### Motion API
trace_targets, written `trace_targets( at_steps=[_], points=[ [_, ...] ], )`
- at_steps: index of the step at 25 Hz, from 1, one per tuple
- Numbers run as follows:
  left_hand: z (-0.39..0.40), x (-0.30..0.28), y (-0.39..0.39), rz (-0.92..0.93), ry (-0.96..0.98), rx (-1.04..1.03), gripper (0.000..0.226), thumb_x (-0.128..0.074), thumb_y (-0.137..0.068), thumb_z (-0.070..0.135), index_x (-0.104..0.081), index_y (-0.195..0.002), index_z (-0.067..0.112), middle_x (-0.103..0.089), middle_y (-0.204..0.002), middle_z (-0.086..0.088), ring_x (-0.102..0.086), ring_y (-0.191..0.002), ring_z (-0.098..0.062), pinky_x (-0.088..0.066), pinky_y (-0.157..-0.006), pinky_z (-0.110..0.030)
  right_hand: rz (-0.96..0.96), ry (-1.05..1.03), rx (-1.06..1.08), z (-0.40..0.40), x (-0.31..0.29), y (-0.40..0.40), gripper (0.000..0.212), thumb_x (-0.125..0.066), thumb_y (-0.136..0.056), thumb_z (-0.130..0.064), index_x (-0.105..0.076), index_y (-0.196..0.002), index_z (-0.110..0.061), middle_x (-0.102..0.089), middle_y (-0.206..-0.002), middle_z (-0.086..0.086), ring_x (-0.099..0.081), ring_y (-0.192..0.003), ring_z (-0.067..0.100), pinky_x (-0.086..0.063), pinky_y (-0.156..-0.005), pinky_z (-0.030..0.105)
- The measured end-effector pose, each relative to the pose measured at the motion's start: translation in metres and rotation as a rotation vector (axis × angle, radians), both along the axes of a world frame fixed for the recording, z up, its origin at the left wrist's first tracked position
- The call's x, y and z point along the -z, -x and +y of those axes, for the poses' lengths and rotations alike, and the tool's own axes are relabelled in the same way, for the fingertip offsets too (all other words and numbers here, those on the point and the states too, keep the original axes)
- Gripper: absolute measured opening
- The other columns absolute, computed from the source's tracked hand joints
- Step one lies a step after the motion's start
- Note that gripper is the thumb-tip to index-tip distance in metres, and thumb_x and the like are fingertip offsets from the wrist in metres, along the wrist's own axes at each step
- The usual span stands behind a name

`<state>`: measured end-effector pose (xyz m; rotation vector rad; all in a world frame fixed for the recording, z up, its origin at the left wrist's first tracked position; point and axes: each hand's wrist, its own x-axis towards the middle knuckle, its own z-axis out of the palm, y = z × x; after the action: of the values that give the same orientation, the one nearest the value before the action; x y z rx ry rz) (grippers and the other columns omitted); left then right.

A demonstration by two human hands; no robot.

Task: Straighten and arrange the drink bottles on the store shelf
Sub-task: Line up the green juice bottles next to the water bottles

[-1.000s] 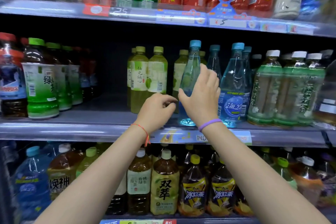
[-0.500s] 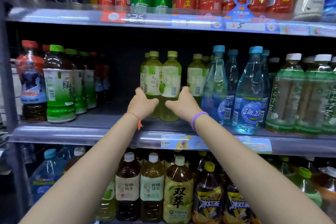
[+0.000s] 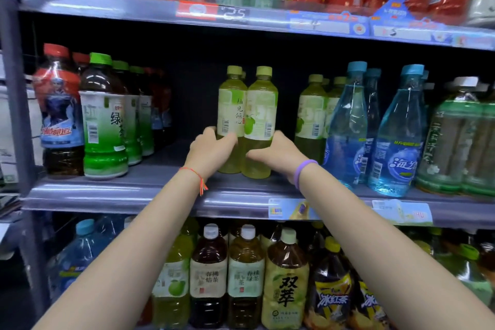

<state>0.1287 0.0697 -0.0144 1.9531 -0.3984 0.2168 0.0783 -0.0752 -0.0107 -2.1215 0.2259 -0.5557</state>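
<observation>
Two yellow-green drink bottles stand upright side by side in the middle of the middle shelf (image 3: 112, 195). My left hand (image 3: 210, 150) wraps the lower part of the left bottle (image 3: 231, 104). My right hand (image 3: 278, 155) grips the lower part of the right bottle (image 3: 261, 112). More bottles of the same kind (image 3: 312, 115) stand just to the right, with a small gap between. A dark open stretch of shelf lies to the left of the held pair.
Green-label tea bottles (image 3: 104, 120) and a red-capped bottle (image 3: 60, 112) fill the shelf's left end. Blue water bottles (image 3: 396, 136) and green bottles (image 3: 452, 142) stand at the right. Cans and red bottles sit on the top shelf; large bottles crowd the shelf below.
My right hand left the blue water bottle and both hands moved left onto the two yellow-green bottles. The pair now stands farther left of its neighbours, nearer the shelf front.
</observation>
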Motion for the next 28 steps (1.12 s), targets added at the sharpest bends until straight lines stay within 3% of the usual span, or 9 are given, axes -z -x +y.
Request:
trace_targets(
  at_steps=[2,7,10,15,17,20,23,26,28],
  points=[
    [0.015,0.003,-0.002,-0.046,-0.028,-0.055,0.063,-0.053,-0.073,0.053,-0.051,-0.127,0.02,-0.056,-0.121,-0.007,-0.05,-0.116,-0.031,-0.044,-0.099,-0.045,-0.005,0.015,-0.016,0.009,0.004,-0.009,0.08,-0.076,-0.049,-0.046,-0.059,-0.124,-0.022,-0.069,-0.112,-0.005,-0.067,-0.098,0.012,-0.058,-0.088,0.033],
    [0.044,0.007,-0.003,-0.168,0.123,-0.168,0.049,-0.062,-0.084,0.042,-0.036,-0.114,0.013,-0.048,-0.12,-0.008,-0.053,-0.108,-0.033,-0.044,-0.088,-0.04,-0.009,0.006,-0.111,0.043,0.005,-0.022,0.051,-0.081,-0.074,-0.03,-0.065,-0.121,-0.022,-0.069,-0.116,-0.004,-0.065,-0.103,0.013,-0.055,-0.092,0.032],
    [0.058,0.012,-0.005,-0.261,0.102,-0.255,0.067,-0.062,-0.083,0.039,-0.029,-0.135,0.011,-0.045,-0.134,-0.014,-0.047,-0.119,-0.035,-0.041,-0.098,-0.045,-0.011,0.038,-0.198,0.065,-0.001,-0.022,0.048,-0.08,-0.08,-0.03,-0.063,-0.125,-0.021,-0.068,-0.119,-0.004,-0.064,-0.107,0.014,-0.054,-0.093,0.031],
    [0.073,0.026,-0.007,-0.464,-0.019,-0.339,0.092,-0.066,-0.08,0.032,-0.012,-0.151,0.011,-0.029,-0.142,-0.018,-0.034,-0.128,-0.037,-0.033,-0.104,-0.047,0.178,0.158,-0.171,0.072,-0.024,-0.031,0.034,-0.067,-0.087,-0.015,-0.061,-0.121,-0.014,-0.069,-0.111,0.006,-0.066,-0.096,0.021,-0.056,-0.074,0.029],
    [0.073,0.026,-0.009,-0.518,-0.059,-0.314,0.102,-0.068,-0.079,0.039,-0.002,-0.154,0.016,-0.02,-0.15,-0.018,-0.032,-0.132,-0.038,-0.036,-0.107,-0.049,-0.003,0.002,0.11,0.063,-0.034,-0.044,0.04,-0.061,-0.088,-0.013,-0.053,-0.127,-0.006,-0.062,-0.122,0.013,-0.062,-0.1,0.027,-0.054,-0.074,0.031],
    [0.069,0.021,-0.016,-0.566,-0.117,-0.343,0.118,-0.073,-0.073,0.053,0.005,-0.155,0.018,-0.015,-0.154,-0.021,-0.033,-0.134,-0.041,-0.038,-0.104,-0.05,-0.121,-0.363,0.376,0.048,-0.045,-0.063,0.067,-0.064,-0.088,-0.02,-0.033,-0.144,-0.004,-0.044,-0.143,0.015,-0.05,-0.125,0.033,-0.048,-0.1,0.041],
    [0.063,0.019,-0.018,-0.606,-0.165,-0.351,0.124,-0.076,-0.07,0.057,0.006,-0.155,0.018,-0.013,-0.155,-0.024,-0.03,-0.137,-0.042,-0.038,-0.104,-0.05,-0.078,-0.679,0.221,0.036,-0.038,-0.091,0.058,-0.053,-0.088,-0.044,-0.05,-0.138,-0.014,-0.063,-0.126,0.013,-0.061,-0.113,0.029,-0.05,-0.095,0.038],
    [0.057,0.018,-0.015,-0.689,-0.221,-0.394,0.116,-0.077,-0.072,0.05,-0.003,-0.156,0.019,-0.008,-0.157,-0.027,-0.018,-0.144,-0.044,-0.034,-0.109,-0.053,-0.123,-0.726,0.135,0.045,-0.032,-0.083,0.052,-0.035,-0.097,-0.052,-0.066,-0.118,-0.017,-0.071,-0.11,0.012,-0.066,-0.103,0.027,-0.05,-0.098,0.04],
    [0.052,0.017,-0.013,-0.784,-0.274,-0.422,0.104,-0.076,-0.073,0.041,-0.017,-0.155,0.016,-0.008,-0.158,-0.027,-0.012,-0.146,-0.045,-0.026,-0.114,-0.056,-0.125,-0.718,0.074,0.047,-0.033,-0.077,0.051,-0.031,-0.1,-0.05,-0.068,-0.108,-0.016,-0.072,-0.102,0.011,-0.066,-0.093,0.024,-0.053,-0.085,0.035]
  ],
)
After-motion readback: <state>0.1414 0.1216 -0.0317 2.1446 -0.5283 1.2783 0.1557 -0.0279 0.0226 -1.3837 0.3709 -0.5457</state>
